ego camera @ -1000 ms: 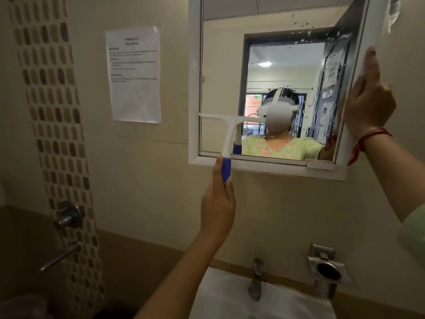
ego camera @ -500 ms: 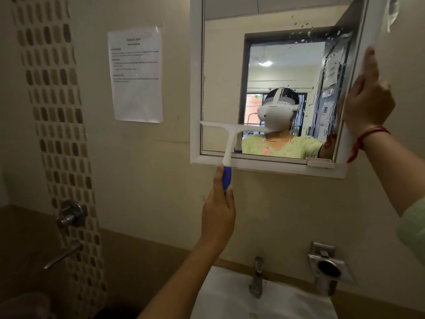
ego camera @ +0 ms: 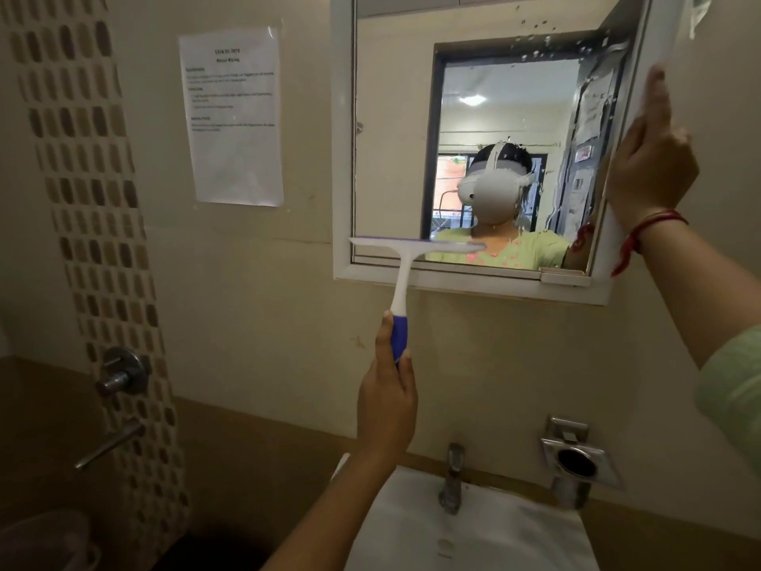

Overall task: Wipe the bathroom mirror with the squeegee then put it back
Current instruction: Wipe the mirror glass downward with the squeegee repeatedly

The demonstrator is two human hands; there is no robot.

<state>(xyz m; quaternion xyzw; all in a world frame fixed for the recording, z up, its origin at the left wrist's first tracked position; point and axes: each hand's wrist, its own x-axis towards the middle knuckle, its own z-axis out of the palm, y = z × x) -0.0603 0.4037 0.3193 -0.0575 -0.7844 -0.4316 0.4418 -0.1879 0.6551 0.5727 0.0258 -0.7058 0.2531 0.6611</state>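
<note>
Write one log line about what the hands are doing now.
left hand: grips squeegee handle | blade: low on mirror | right hand: rests on mirror's right edge | drops: upper right glass

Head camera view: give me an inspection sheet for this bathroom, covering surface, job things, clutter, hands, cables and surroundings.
Surface: mirror shows water drops at upper right; streaks down the right side.
Job's things: squeegee blade lies on the glass near the bottom left edge, handle pointing down.
Clutter: nothing seen.
Hands: left hand grips the blue handle; right hand presses flat on the mirror frame's right edge.
Cables: nothing seen.
Surroundings: paper notice on wall, sink with tap below, metal holder at right.
</note>
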